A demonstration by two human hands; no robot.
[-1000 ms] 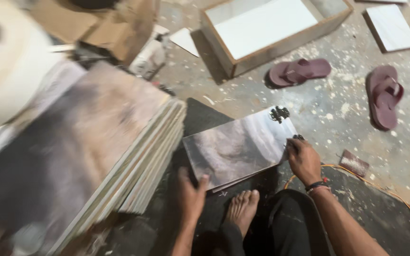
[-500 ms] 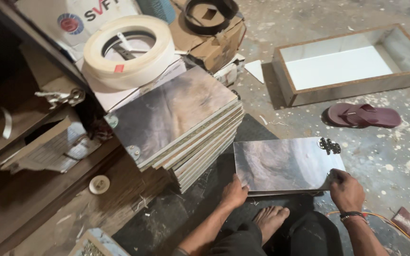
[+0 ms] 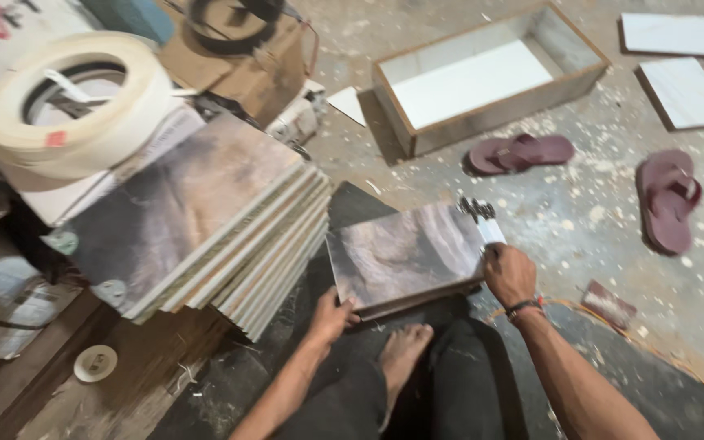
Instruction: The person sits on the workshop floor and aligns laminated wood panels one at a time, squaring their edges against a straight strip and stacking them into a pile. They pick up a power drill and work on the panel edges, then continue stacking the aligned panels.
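A grey-brown marbled panel (image 3: pixel 405 253) lies flat in front of my lap, above my bare foot (image 3: pixel 401 358). My left hand (image 3: pixel 332 314) grips its near left corner. On the right edge, my right hand (image 3: pixel 508 273) holds the board with fingers curled over it. A small dark metal clamp-like piece (image 3: pixel 476 209) sits at the panel's far right corner, just above my right hand. To the left, a tilted stack of similar panels (image 3: pixel 213 228) leans beside the held one.
A large roll of pale edge tape (image 3: pixel 71 102) rests on boards at the upper left. An open wooden box with a white base (image 3: pixel 486 77) stands ahead; two maroon sandals (image 3: pixel 519 153) (image 3: pixel 668 200) and two white tiles (image 3: pixel 682 90) lie on the dusty floor.
The view has swung right and closer. Both hands keep their hold on the panel, which has stayed in front of my lap.
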